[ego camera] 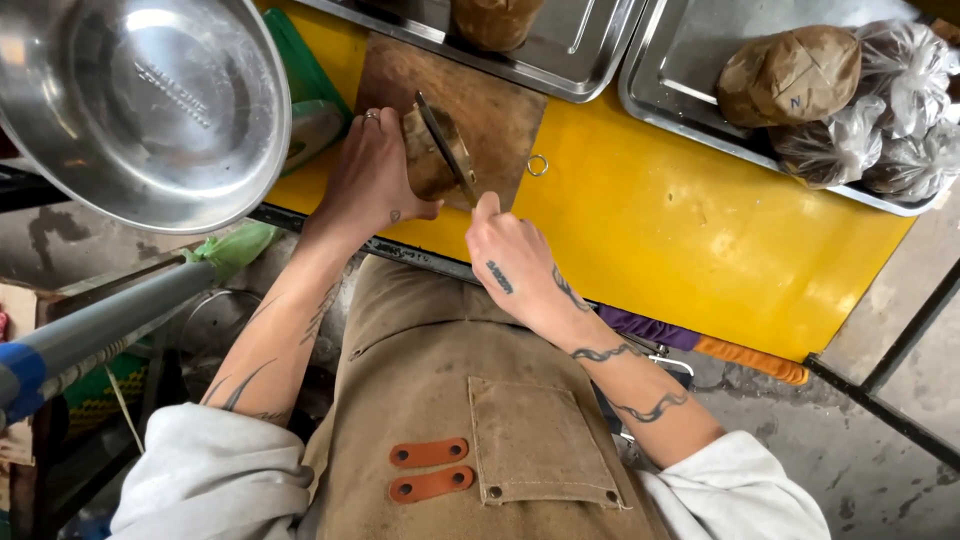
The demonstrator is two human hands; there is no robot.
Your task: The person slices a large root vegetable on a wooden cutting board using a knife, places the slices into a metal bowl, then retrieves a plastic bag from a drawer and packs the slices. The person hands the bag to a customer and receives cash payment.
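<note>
The left hand (370, 175) wraps around a brown, rounded lump (428, 155) (what it is made of cannot be told), pressing it on its side against a wooden cutting board (480, 105) that lies on the yellow table (680, 230). The right hand (512, 262) is closed on the handle of a knife (445, 145), whose blade is sunk into the lump's near end. Just beside the board lies a small metal ring (537, 165). Beyond it sit two steel trays: the nearer tray (590, 50) carries another brown lump, the right-hand tray (680, 60) holds paper-wrapped and clear-bagged bundles (840, 100). A large steel bowl (150, 100) looms at upper left, covering that corner of the table. A tan apron (450, 400) fills the foreground.
</note>
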